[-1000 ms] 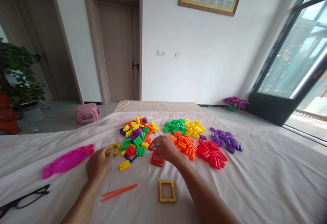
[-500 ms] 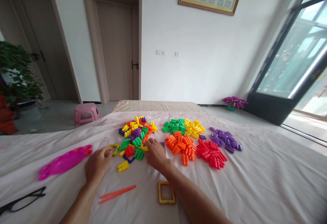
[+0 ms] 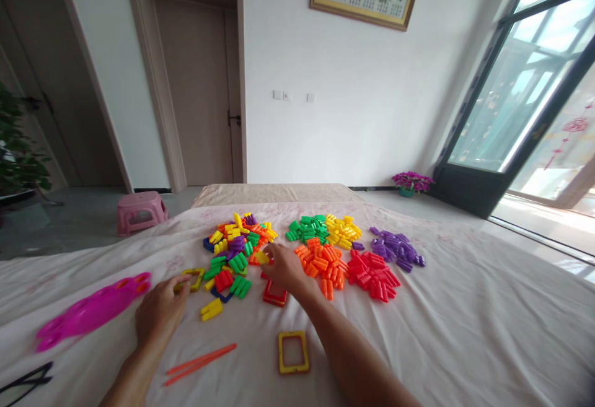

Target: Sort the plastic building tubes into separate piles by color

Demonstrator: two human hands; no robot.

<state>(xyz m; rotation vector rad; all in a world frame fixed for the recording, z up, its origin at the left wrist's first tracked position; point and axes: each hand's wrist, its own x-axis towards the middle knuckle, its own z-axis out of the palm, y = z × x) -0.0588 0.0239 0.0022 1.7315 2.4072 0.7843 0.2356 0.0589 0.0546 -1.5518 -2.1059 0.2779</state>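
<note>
My left hand [image 3: 160, 309] is closed on the near side of a yellow square frame [image 3: 197, 279], at the left edge of a mixed heap of plastic blocks [image 3: 235, 243]. A yellow block [image 3: 261, 258] is pinched between the fingertips of my right hand [image 3: 285, 267], just right of that heap. Beneath my right wrist lies a red frame [image 3: 275, 296], partly covered. Green blocks [image 3: 240, 286], a red block [image 3: 224, 280] and a blue frame [image 3: 221, 296] are nearest between the hands, with a yellow block piece closer to me.
Sorted piles of green [image 3: 307, 228], yellow [image 3: 343, 230], orange [image 3: 320, 261], red [image 3: 373, 275] and purple blocks [image 3: 397, 249] sit to the right. Nearer lie orange sticks [image 3: 201, 363] and a yellow frame [image 3: 293, 352]. A magenta tray [image 3: 95, 311] and eyeglasses [image 3: 28, 379] are at left.
The view has turned slightly right. My right hand has drawn the yellow block away from the heap, and the red frame under it now shows. My left hand stays at the yellow frame.
</note>
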